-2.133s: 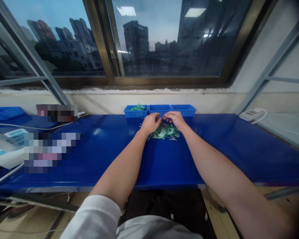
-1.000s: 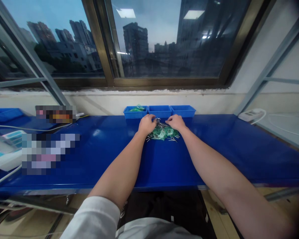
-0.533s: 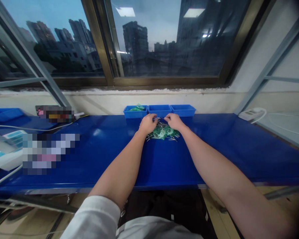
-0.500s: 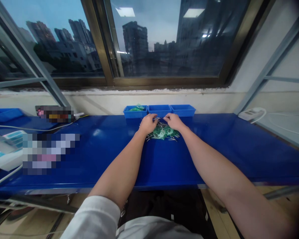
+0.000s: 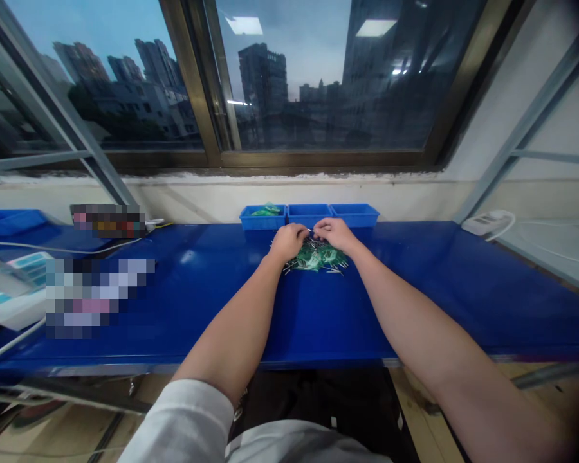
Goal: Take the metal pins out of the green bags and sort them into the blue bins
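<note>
We hold our left hand (image 5: 290, 242) and right hand (image 5: 336, 233) curled over thin rods (image 5: 315, 243); whether either grips, we cannot tell.

Looks like a small workshop from my end tbh: long blue bench (image 5: 183, 308), plastic bins (image 5: 309, 215) lined up at the back, loose metal pins (image 5: 314, 243) heaped up, bare metal uprights (image 5: 109, 177).

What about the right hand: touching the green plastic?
Cannot tell: the head view shows the right hand close by the green plastic, but contact or gap is unclear.
</note>
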`<act>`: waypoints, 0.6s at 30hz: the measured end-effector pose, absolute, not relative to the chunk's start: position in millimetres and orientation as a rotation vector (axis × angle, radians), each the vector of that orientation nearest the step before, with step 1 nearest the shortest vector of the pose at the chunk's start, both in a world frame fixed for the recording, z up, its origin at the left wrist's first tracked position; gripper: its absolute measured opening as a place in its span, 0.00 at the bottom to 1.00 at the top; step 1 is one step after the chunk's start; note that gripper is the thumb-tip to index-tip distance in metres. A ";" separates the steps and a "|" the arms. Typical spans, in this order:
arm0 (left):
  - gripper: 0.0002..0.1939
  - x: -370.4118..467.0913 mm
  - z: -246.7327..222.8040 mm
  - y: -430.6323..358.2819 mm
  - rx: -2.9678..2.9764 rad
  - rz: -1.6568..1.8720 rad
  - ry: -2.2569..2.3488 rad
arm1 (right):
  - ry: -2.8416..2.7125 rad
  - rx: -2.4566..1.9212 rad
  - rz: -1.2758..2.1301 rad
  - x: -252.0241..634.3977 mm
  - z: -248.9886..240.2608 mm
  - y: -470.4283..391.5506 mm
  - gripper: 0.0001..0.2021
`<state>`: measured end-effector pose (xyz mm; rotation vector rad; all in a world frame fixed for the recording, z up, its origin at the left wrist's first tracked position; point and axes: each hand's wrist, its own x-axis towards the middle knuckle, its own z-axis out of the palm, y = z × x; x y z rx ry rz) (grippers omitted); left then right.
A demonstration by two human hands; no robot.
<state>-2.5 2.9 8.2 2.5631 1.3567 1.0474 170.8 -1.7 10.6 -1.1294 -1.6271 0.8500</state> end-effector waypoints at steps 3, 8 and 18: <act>0.12 -2.5 8.4 2.7 2.577 1.061 1.330 | -1.545 -1.073 0.905 171.6 13.0 -2.5 0.09; 0.14 -2.8 7.3 2.4 2.564 1.077 1.333 | -1.466 -1.092 0.900 175.7 11.5 1.1 0.09; 0.14 -6.1 2.4 7.1 2.516 1.021 1.580 | -1.327 -1.226 0.455 196.3 3.2 10.1 0.12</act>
